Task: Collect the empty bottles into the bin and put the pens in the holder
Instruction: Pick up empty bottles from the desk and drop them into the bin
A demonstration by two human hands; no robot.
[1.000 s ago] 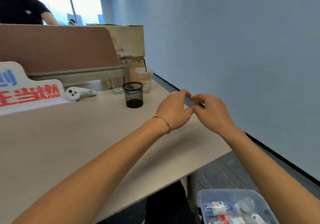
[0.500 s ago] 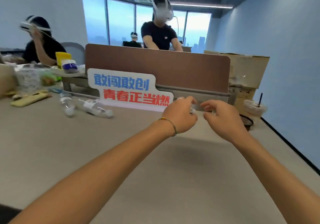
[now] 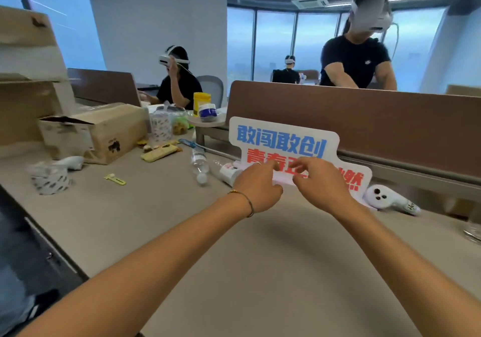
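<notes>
At the far left of the tabletop (image 3: 161, 206) stand cardboard boxes (image 3: 96, 133), with a crumpled patterned bag (image 3: 50, 180) and a small yellow-green tool (image 3: 115, 179) lying in front of them. Further right, a snack wrapper (image 3: 160, 152) sits near the back edge.

Next come the task's things: two clear plastic bottles lying on their sides just left of the hands. The first bottle (image 3: 199, 163) has its long axis running from the back of the tabletop toward the viewer, white cap end nearest. The second bottle (image 3: 226, 171) lies slanted beside it, its body running down and right until the left hand hides the end. No bin, pen or holder is in view.

The left hand (image 3: 257, 187), with a bracelet at the wrist, and the right hand (image 3: 316, 183) hover together, fingertips almost meeting, fingers curled. They seem to hold nothing, though I cannot tell whether something small is pinched between them. Behind them stands a white sign (image 3: 283, 144) with blue and red lettering, and to the right a white controller (image 3: 387, 197) lies on the tabletop.

The step in hand looks like going for the bottles. The next move calls for the left hand to reach left and wrap around a bottle across its long axis.
</notes>
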